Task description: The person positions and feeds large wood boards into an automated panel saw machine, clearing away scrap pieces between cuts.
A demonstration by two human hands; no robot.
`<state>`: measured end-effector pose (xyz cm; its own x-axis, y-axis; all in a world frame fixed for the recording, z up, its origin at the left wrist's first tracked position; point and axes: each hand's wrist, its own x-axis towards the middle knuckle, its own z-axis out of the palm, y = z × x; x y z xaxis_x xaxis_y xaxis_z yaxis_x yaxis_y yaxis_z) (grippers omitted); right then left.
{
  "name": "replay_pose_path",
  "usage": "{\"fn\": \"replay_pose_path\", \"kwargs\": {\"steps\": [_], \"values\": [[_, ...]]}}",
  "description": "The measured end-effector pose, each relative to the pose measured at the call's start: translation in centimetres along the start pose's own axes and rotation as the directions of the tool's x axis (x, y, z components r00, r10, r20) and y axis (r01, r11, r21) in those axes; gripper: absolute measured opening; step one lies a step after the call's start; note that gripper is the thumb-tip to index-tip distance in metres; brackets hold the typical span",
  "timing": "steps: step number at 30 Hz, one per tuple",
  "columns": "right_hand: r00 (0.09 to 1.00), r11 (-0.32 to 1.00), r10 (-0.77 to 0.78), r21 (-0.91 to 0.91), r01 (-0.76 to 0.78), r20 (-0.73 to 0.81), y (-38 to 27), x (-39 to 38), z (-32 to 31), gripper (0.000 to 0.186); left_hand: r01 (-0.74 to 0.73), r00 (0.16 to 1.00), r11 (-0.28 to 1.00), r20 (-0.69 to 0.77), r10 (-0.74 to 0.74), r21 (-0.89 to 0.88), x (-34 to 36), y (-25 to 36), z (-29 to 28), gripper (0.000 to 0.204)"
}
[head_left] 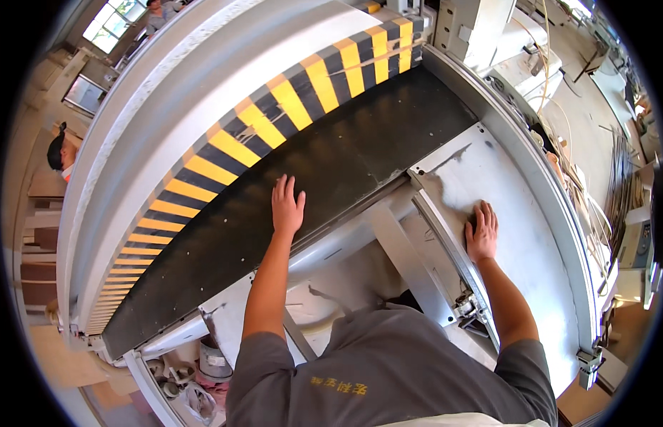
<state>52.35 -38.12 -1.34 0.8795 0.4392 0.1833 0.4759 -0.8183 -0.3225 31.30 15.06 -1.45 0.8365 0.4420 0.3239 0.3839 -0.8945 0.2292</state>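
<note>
My left hand [288,209] lies over the long black machine bed [346,171], fingers stretched out and nothing in them. My right hand [482,233] rests with fingers extended on the pale metal side table [527,206], close to its inner edge. Between my two arms is an open gap in the frame, crossed by a grey metal bar [410,263]. Along the right side of that gap runs a metal rail [445,245]. Beyond the black bed stands a guard with yellow and black stripes [274,114].
A large white machine beam [168,92] rises behind the striped guard. A raised metal fence [552,178] borders the side table on the right. At lower left, a bucket [214,361] and plastic bags sit below the frame. Another person [63,151] is at the far left.
</note>
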Motion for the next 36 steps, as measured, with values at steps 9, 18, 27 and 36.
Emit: {"fn": "replay_pose_path", "kwargs": {"steps": [9,18,27,36], "values": [[0.998,0.998,0.033,-0.063,-0.03,0.048,0.4,-0.7,-0.8,0.056,-0.077,0.993,0.992,-0.08,0.084,0.097,13.4,0.0,6.2,0.061],[0.997,0.999,0.009,-0.044,-0.006,0.078,0.5,-0.9,0.6,0.061,0.114,0.993,0.97,-0.043,-0.107,0.213,8.1,1.6,6.8,0.075],[0.994,0.992,0.1,-0.069,-0.104,-0.052,2.9,-1.5,0.8,0.082,0.134,0.97,0.988,0.217,-0.114,-0.078,-13.6,12.6,0.1,0.086],[1.0,0.996,-0.016,-0.091,0.017,0.006,6.2,-5.2,3.3,0.05,0.099,0.973,0.986,0.221,-0.068,-0.133,-30.5,12.7,-0.7,0.048]]}}
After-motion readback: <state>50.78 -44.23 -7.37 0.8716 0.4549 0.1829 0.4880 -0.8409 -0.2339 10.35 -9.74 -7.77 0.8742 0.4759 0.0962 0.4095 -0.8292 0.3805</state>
